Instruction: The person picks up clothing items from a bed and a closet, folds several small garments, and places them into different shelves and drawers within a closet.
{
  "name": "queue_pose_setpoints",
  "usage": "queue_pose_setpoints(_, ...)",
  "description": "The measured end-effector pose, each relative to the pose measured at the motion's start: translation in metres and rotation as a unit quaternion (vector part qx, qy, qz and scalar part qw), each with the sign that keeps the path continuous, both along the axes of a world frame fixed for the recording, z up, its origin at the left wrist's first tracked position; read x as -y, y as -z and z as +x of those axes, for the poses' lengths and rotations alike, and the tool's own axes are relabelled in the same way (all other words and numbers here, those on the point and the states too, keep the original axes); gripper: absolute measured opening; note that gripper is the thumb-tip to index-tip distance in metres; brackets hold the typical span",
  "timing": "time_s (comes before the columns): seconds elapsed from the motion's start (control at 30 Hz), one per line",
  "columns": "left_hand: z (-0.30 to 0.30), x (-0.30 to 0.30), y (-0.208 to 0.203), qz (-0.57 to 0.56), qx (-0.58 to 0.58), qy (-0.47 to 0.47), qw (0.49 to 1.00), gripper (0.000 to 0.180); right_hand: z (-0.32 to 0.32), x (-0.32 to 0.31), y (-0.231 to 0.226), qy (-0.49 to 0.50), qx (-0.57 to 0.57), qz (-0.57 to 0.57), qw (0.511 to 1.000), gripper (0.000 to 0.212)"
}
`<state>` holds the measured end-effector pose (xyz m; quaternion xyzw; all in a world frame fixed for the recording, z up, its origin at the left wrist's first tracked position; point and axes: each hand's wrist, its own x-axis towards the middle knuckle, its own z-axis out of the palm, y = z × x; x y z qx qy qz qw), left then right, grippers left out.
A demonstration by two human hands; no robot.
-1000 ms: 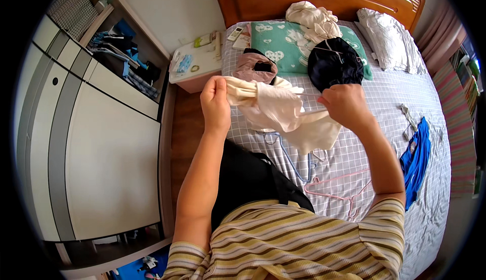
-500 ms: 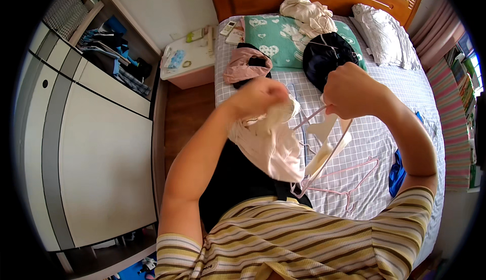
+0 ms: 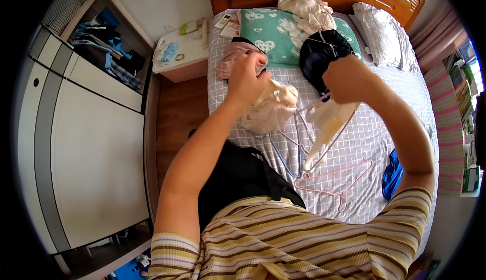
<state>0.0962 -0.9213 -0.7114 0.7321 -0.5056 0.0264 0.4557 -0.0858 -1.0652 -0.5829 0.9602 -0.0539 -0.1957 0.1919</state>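
My left hand [image 3: 247, 79] is closed at the top edge of a crumpled cream garment [image 3: 271, 112], which is bunched low over the bed; its fingertips are partly hidden. Opposite it, my right hand [image 3: 346, 80] is a fist around the top of a pale clothes hanger [image 3: 331, 146]. A cream piece of cloth [image 3: 329, 120] hangs down along this hanger, below the fist. Beneath both hands, a blue hanger [image 3: 283, 159] lies on the bed, and a pink hanger [image 3: 331, 193] lies nearer to me.
The bed [image 3: 400, 108] has a checked sheet. Toward the headboard are a green pillow [image 3: 281, 42], a dark navy garment [image 3: 316, 60], a pink garment [image 3: 232, 60] and a cream heap [image 3: 309, 9]. Blue cloth [image 3: 392, 174] lies at the right; a wardrobe [image 3: 96, 153] stands left.
My left hand has moved left and slightly up with the cream garment, which has gone from hanging near my lap to bunched over the bed. The right hand stays almost in place with the hanger.
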Motion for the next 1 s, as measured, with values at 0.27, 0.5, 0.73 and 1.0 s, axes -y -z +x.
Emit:
queue_pose_setpoints(0.27, -0.015, -0.028, 0.081, 0.263, -0.125, 0.065, 0.955, 0.030, 0.013, 0.030, -0.011, 0.045, -0.091, 0.070, 0.992, 0.019)
queue_pose_setpoints(0.5, -0.028, -0.031, 0.118, 0.161, -0.211, 0.220, 0.939, 0.024, 0.017, 0.063, 0.017, 0.086, -0.146, 0.158, 0.973, 0.016)
queue_pose_setpoints(0.73, -0.008, -0.017, 0.078, 0.117, -0.446, 0.222, 0.859, 0.017, -0.002, 0.053, 0.091, 0.009, 0.069, 0.071, 0.995, 0.012)
queue_pose_setpoints(1.0, 0.081, -0.012, 0.082, 0.085, -0.011, -0.033, 0.996, 0.010, -0.014, 0.063, 0.108, -0.151, 0.198, 0.169, 0.954, 0.004)
